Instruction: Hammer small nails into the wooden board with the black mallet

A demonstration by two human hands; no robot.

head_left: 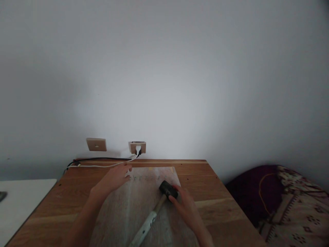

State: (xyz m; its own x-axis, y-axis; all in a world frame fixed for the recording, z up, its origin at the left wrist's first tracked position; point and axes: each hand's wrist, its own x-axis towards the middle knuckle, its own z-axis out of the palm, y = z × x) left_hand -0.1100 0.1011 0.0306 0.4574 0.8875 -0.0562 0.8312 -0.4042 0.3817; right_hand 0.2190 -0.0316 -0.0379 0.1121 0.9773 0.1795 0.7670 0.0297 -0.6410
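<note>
A rubber mallet with a black head and a pale handle lies on a translucent sheet spread over the wooden table. My right hand rests on the sheet just right of the mallet's head, fingertips touching the head, fingers loosely bent and holding nothing. My left hand reaches forward to the sheet's far left corner, fingers curled at its edge near a row of small dark marks; what it pinches, if anything, is hidden.
A white cable and a black cable run along the table's back edge to a wall socket; a blank plate is beside it. A white surface adjoins on the left, patterned fabric on the right.
</note>
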